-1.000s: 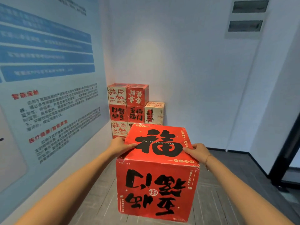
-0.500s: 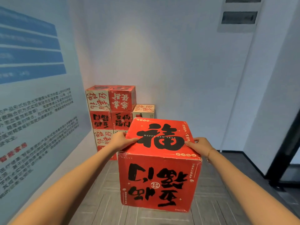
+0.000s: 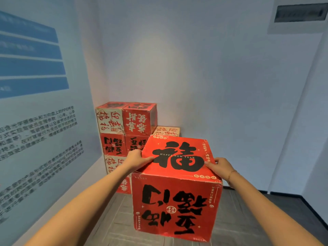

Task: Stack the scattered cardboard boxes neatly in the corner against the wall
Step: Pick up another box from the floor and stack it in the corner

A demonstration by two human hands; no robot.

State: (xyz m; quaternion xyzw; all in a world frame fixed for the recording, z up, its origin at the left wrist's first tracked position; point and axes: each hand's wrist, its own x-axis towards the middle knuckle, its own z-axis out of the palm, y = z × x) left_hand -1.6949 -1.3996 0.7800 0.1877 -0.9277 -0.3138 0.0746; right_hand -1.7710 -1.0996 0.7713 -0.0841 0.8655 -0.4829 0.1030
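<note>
With left hand (image 3: 136,159) and right hand (image 3: 221,167) clamped on the red box (image 3: 177,185), carry level toward the stack (image 3: 126,128) at eleven o'clock, setting down flush atop the lower cream box (image 3: 166,131).

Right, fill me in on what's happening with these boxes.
A person is carrying a red box with both hands, the left hand gripping its top left edge and the right hand its top right edge. It is held in the air above the grey floor, facing the corner. There a stack of matching boxes stands against the walls, with a lower box beside it on the right. The carried box is not yet placed.
</note>
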